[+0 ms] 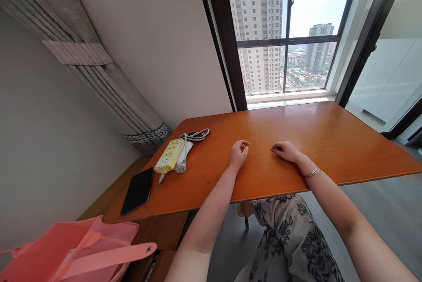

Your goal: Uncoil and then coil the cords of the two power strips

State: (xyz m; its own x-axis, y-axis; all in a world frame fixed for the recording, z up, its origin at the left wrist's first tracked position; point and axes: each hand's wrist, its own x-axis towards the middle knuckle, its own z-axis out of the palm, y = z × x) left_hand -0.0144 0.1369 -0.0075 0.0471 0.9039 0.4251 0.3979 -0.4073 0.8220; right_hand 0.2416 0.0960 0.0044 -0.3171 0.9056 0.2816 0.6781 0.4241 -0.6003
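Note:
My left hand [239, 152] rests on the orange wooden table [329, 141] near its middle, fingers curled loosely inward with nothing visible in them. My right hand [286, 151] lies a short way to its right, palm down, fingers bent and pressed toward the tabletop; a thin bracelet sits on that wrist. The two hands are apart, a small gap of bare wood between them. Neither touches any object.
A yellow power strip [169, 155] with a coiled cord and white plug [184, 159] lies at the table's left. A black tablet [137, 190] sits near the left front corner. A pink bag [75, 251] stands at lower left. A large window is behind.

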